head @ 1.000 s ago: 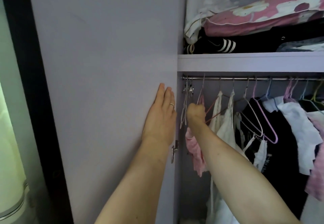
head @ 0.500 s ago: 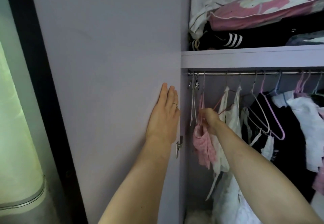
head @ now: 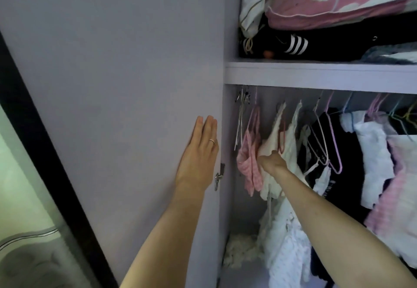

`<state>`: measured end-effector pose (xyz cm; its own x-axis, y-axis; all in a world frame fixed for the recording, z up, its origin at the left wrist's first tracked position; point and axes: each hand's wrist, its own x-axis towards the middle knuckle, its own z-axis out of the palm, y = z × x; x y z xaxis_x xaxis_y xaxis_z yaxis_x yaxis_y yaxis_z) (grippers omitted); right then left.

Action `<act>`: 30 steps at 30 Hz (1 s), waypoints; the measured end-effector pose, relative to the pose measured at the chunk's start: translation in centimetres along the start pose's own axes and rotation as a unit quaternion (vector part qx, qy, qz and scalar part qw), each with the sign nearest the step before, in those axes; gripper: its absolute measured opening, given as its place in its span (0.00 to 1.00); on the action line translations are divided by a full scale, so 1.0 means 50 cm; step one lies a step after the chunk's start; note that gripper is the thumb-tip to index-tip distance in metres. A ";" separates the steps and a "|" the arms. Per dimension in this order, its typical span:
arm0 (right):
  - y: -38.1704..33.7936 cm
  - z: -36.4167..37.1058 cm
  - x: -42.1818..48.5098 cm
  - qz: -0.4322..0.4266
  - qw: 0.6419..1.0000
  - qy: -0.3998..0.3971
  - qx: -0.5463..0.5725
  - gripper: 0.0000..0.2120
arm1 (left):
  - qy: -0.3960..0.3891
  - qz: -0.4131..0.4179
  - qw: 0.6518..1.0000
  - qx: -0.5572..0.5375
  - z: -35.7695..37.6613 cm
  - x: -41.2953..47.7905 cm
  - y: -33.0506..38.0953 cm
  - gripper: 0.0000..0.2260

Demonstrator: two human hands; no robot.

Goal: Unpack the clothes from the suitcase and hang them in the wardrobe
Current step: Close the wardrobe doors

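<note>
- Clothes hang in a crowded row under the shelf of the open wardrobe, filling the middle and right of the frame: black, white and pink pieces on thin wire hangers
- Right hand, at centre frame, reaches in among them; its fingers are curled into a fold of a cream garment and grip the cloth
- The cream garment hangs on a red hanger, whose lower loop shows just above the hand
- A pink checked garment hangs on a pink hanger just left of the cream one, touching it at the hand
- A bunch of bare metal hangers hangs at the left end of the row, next to the wardrobe's side wall
- Two empty hangers, white and pink, hang right of the cream garment in front of the black clothes
- Left hand lies flat on the lilac door left of centre, fingers straight and pressed together, a ring on one finger
- A small metal handle sits on the door's edge just beside the left wrist
- On the shelf, at the upper right, pink floral bedding lies on top of a folded black garment with white stripes
- Something white and fluffy lies on the wardrobe floor, lower centre
</note>
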<state>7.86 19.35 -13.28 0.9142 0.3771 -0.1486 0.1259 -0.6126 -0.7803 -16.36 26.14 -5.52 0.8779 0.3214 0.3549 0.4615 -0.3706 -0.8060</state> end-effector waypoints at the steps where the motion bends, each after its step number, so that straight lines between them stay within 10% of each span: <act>1: 0.003 -0.019 -0.026 -0.008 1.000 -0.012 -0.009 0.33 | -0.008 0.002 1.000 -0.018 -0.008 -0.002 -0.005 0.32; 11: 0.040 -0.215 -0.339 -0.166 0.972 -0.022 -0.165 0.23 | -0.020 0.002 0.913 -0.408 -0.108 -0.065 -0.018 0.25; 30: 0.052 -0.367 -0.650 -0.318 0.920 0.067 -0.218 0.18 | -0.066 -0.142 0.782 -0.604 -0.247 -0.354 -0.110 0.18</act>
<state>-14.44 -7.25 0.64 0.6382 0.6848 0.3519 0.7674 -0.5292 -0.3621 -32.86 11.73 -1.50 0.7344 0.5976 0.3219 0.4894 -0.7948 0.3590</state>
